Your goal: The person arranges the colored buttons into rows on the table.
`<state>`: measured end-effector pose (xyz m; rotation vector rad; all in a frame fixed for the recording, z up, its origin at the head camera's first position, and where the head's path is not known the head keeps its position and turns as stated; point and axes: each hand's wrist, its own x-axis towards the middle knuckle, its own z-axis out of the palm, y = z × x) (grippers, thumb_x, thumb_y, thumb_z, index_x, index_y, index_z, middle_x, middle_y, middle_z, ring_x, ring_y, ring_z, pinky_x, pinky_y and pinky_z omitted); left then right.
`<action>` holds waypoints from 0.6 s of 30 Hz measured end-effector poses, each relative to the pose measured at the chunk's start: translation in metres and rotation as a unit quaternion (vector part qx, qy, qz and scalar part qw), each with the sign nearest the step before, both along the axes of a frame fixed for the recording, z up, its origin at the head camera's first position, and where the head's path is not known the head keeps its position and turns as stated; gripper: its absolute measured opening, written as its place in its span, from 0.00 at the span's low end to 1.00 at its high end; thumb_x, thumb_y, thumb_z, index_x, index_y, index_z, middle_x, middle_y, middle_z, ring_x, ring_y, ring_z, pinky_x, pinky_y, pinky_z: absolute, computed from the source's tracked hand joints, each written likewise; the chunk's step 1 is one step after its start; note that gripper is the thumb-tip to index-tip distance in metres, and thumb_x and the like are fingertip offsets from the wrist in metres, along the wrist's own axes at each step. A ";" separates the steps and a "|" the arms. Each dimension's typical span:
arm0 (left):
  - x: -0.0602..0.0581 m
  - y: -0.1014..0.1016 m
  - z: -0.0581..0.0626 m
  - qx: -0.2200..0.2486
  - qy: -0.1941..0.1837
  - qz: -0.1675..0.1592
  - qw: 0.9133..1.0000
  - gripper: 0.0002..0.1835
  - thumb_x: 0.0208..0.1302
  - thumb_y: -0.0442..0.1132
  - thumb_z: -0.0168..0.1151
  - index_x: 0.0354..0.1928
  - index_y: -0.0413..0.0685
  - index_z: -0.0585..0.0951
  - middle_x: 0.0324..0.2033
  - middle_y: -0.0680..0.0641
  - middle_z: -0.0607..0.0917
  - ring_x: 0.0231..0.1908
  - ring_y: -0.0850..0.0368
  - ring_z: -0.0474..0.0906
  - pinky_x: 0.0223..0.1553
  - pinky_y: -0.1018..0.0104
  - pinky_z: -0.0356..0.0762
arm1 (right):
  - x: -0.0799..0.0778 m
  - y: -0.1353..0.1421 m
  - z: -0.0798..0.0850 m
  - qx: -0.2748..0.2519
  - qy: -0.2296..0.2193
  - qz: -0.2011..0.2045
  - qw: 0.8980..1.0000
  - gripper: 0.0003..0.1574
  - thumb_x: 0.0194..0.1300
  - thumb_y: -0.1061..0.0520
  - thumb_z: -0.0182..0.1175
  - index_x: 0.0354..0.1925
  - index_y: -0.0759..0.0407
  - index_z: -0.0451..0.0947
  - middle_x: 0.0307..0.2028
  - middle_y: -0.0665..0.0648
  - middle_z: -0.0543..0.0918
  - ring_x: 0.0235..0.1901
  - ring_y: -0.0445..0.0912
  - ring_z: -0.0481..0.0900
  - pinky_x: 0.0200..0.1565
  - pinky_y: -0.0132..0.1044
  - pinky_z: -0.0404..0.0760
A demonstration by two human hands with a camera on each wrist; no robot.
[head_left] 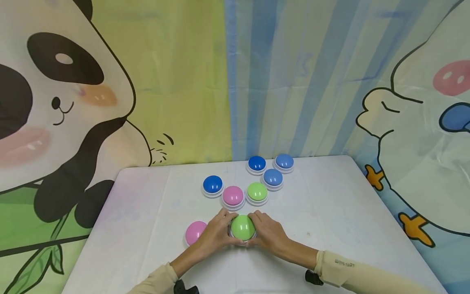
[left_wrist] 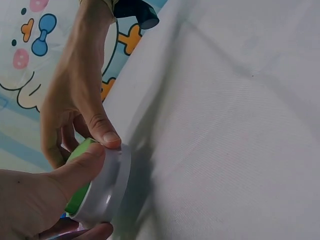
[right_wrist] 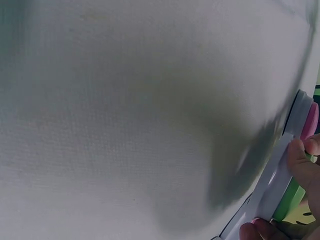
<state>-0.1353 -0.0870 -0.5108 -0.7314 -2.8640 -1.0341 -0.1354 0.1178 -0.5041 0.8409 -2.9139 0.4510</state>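
Both hands hold one push button with a green dome [head_left: 242, 227] and a white round base. My left hand [head_left: 216, 232] grips it from the left, thumb at the near side and fingers round the far side. From the right, my right hand [head_left: 271, 233] grips the same button. In the left wrist view, the button's white base [left_wrist: 107, 190] is tilted on edge to the camera, with both thumbs on its side. A pink button [head_left: 195, 232] lies on the table beside the left hand, partly covered by it.
Just beyond the hands stand another pink button [head_left: 233, 196] and another green button [head_left: 257, 192]. Farther back are several blue buttons [head_left: 213, 184], in darker and lighter shades. A white-covered table [head_left: 330, 212] bears them. Cartoon-printed curtains [head_left: 183, 81] hang behind it.
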 end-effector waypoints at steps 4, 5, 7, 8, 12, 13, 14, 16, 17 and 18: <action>-0.001 0.000 -0.007 -0.007 0.005 0.001 1.000 0.43 0.38 0.55 0.80 0.58 0.42 0.77 0.41 0.50 0.75 0.38 0.64 0.74 0.42 0.72 0.80 | -0.003 -0.001 -0.011 -0.007 0.006 0.005 1.000 0.46 0.38 0.38 0.77 0.52 0.56 0.72 0.41 0.49 0.76 0.40 0.41 0.74 0.39 0.34 0.83; -0.001 0.000 -0.008 -0.009 0.004 0.001 1.000 0.43 0.38 0.55 0.80 0.57 0.42 0.77 0.39 0.51 0.74 0.37 0.65 0.73 0.41 0.73 0.79 | -0.003 -0.001 -0.013 -0.010 0.002 0.007 1.000 0.46 0.38 0.38 0.77 0.52 0.56 0.72 0.41 0.49 0.76 0.40 0.41 0.74 0.39 0.34 0.83; -0.001 0.000 -0.010 -0.011 0.005 0.000 1.000 0.42 0.38 0.54 0.80 0.57 0.42 0.77 0.38 0.51 0.73 0.35 0.66 0.71 0.39 0.74 0.77 | -0.004 -0.002 -0.017 -0.017 -0.009 0.009 1.000 0.46 0.39 0.38 0.77 0.52 0.56 0.71 0.41 0.49 0.76 0.40 0.40 0.74 0.39 0.34 0.83; -0.001 0.000 -0.011 -0.011 0.002 -0.001 1.000 0.42 0.38 0.54 0.80 0.57 0.42 0.77 0.37 0.52 0.73 0.35 0.66 0.70 0.38 0.74 0.76 | -0.004 -0.002 -0.019 -0.020 -0.013 0.011 1.000 0.46 0.39 0.38 0.76 0.52 0.57 0.71 0.41 0.49 0.75 0.39 0.40 0.74 0.39 0.34 0.82; 0.001 -0.001 -0.012 -0.012 -0.003 -0.007 1.000 0.40 0.40 0.52 0.80 0.56 0.42 0.77 0.37 0.51 0.72 0.34 0.67 0.69 0.37 0.75 0.75 | -0.004 -0.002 -0.021 -0.028 -0.025 0.019 0.999 0.46 0.40 0.38 0.76 0.52 0.57 0.71 0.41 0.49 0.74 0.39 0.39 0.73 0.40 0.33 0.82; 0.001 -0.001 -0.013 -0.012 -0.004 -0.008 1.000 0.40 0.40 0.52 0.79 0.57 0.42 0.77 0.37 0.51 0.72 0.34 0.67 0.69 0.37 0.76 0.75 | -0.004 -0.002 -0.021 -0.028 -0.027 0.021 0.999 0.45 0.41 0.38 0.76 0.52 0.57 0.70 0.41 0.49 0.74 0.39 0.39 0.73 0.40 0.33 0.82; 0.002 -0.001 -0.013 -0.010 -0.006 -0.009 1.000 0.40 0.41 0.52 0.79 0.57 0.42 0.76 0.37 0.51 0.72 0.34 0.67 0.69 0.37 0.76 0.75 | -0.004 -0.002 -0.021 -0.027 -0.028 0.024 0.999 0.45 0.41 0.38 0.75 0.52 0.57 0.70 0.40 0.49 0.74 0.39 0.39 0.72 0.40 0.32 0.82; 0.002 0.000 -0.013 -0.010 -0.004 -0.010 1.000 0.40 0.42 0.52 0.78 0.58 0.42 0.76 0.37 0.51 0.72 0.34 0.66 0.68 0.36 0.76 0.74 | -0.005 -0.002 -0.020 -0.026 -0.034 0.027 0.999 0.45 0.42 0.38 0.75 0.52 0.58 0.70 0.41 0.49 0.73 0.39 0.39 0.72 0.41 0.32 0.81; 0.002 0.000 -0.014 -0.011 -0.003 -0.010 1.000 0.40 0.43 0.52 0.78 0.59 0.42 0.75 0.37 0.51 0.72 0.34 0.66 0.68 0.37 0.76 0.74 | -0.005 -0.002 -0.019 -0.028 -0.036 0.030 0.999 0.45 0.42 0.39 0.75 0.52 0.58 0.69 0.40 0.49 0.73 0.39 0.39 0.72 0.41 0.32 0.81; 0.003 0.000 -0.014 -0.012 -0.001 -0.010 1.000 0.41 0.44 0.52 0.78 0.59 0.41 0.75 0.37 0.51 0.72 0.34 0.66 0.68 0.36 0.76 0.74 | -0.006 -0.002 -0.018 -0.027 -0.039 0.031 0.998 0.44 0.42 0.39 0.75 0.52 0.58 0.69 0.40 0.50 0.73 0.39 0.40 0.72 0.41 0.32 0.81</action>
